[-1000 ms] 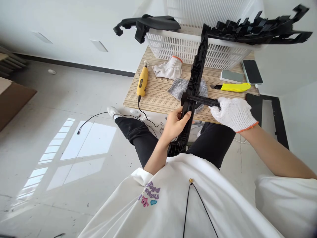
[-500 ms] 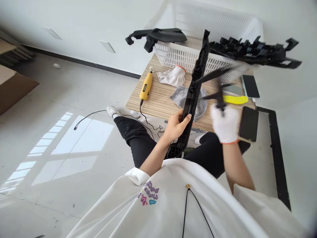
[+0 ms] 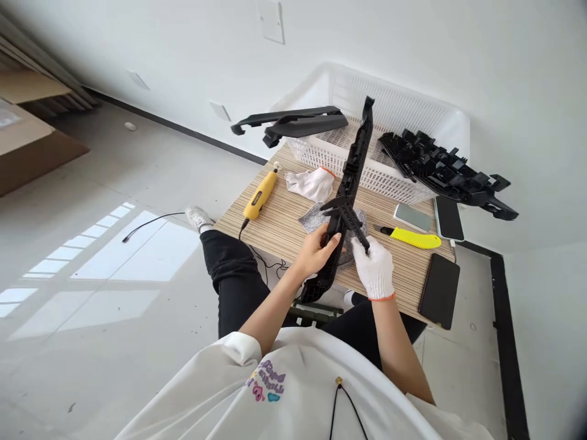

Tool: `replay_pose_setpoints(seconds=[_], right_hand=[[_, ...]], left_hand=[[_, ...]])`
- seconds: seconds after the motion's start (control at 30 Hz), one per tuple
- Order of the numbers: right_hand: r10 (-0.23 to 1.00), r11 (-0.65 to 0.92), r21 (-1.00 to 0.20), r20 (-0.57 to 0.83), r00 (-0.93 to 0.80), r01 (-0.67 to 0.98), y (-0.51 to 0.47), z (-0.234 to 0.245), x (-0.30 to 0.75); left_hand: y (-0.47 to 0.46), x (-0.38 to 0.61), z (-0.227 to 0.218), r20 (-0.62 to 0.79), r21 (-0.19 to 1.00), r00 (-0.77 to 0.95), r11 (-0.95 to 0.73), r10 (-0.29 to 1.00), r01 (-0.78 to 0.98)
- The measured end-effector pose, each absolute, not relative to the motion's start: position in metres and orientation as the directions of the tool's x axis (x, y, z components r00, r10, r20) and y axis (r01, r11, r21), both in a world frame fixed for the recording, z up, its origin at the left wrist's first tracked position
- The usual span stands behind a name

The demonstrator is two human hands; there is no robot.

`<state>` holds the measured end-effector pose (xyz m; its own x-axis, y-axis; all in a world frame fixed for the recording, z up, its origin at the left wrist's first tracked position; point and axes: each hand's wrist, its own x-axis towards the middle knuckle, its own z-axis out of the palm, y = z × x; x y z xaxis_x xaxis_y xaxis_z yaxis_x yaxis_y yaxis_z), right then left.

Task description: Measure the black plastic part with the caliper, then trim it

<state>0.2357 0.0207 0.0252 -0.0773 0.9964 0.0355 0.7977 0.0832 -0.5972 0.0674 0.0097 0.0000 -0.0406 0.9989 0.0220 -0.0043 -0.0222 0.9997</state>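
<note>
My bare left hand (image 3: 318,249) is closed around the lower part of a long black plastic trim piece (image 3: 352,174), which slants up and away above the table's front edge. My right hand (image 3: 375,266), in a white knitted glove with an orange cuff, grips a black caliper (image 3: 351,219) by its beam. The caliper's jaws lie across the trim piece just above my left fingers; whether they touch it I cannot tell. Beneath both hands a grey cloth (image 3: 313,219) lies on the wood-grain table (image 3: 284,223), partly hidden.
A white plastic basket (image 3: 389,183) stands at the back, with black trim pieces (image 3: 316,125) over its left side and several black parts (image 3: 440,165) at its right. Around lie a yellow rotary tool (image 3: 260,197), a white glove (image 3: 312,184), a yellow utility knife (image 3: 415,238) and phones (image 3: 440,290).
My right hand has swung left and closer in, bringing the caliper from beside the trim piece to across it. My left hand keeps its hold. The camera view has shifted.
</note>
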Motion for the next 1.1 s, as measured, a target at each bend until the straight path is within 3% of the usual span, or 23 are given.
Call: replay_pose_setpoints(seconds=[0.1, 0.27, 0.37, 0.67, 0.9, 1.1], right_hand=[[0.997, 0.071, -0.617, 0.019, -0.075, 0.784, 0.019, 0.022, 0.234], [0.999, -0.038, -0.846, -0.020, 0.039, 0.532, 0.017, 0.013, 0.239], [0.998, -0.067, -0.880, -0.053, 0.042, 0.470, 0.018, 0.012, 0.241], [0.992, -0.126, -0.781, -0.100, 0.077, 0.612, 0.023, 0.025, 0.235], [0.995, -0.080, -0.647, -0.010, 0.097, 0.759, 0.006, 0.039, 0.256], [0.986, 0.144, -0.527, 0.147, -0.077, 0.837, -0.001, 0.043, 0.277]], left_hand=[[0.008, 0.067, 0.000, -0.037, 0.999, -0.032, 0.038, 0.999, 0.017], [0.002, 0.065, -0.002, -0.110, 0.987, -0.055, 0.115, 0.992, 0.112], [0.002, 0.064, -0.001, -0.132, 0.980, -0.046, 0.138, 0.990, 0.144], [0.003, 0.063, -0.002, -0.143, 0.972, -0.072, 0.154, 0.987, 0.179], [0.003, 0.063, 0.005, -0.173, 0.983, -0.015, 0.174, 0.985, 0.053], [0.004, 0.061, 0.003, -0.152, 0.988, -0.006, 0.152, 0.988, -0.021]])
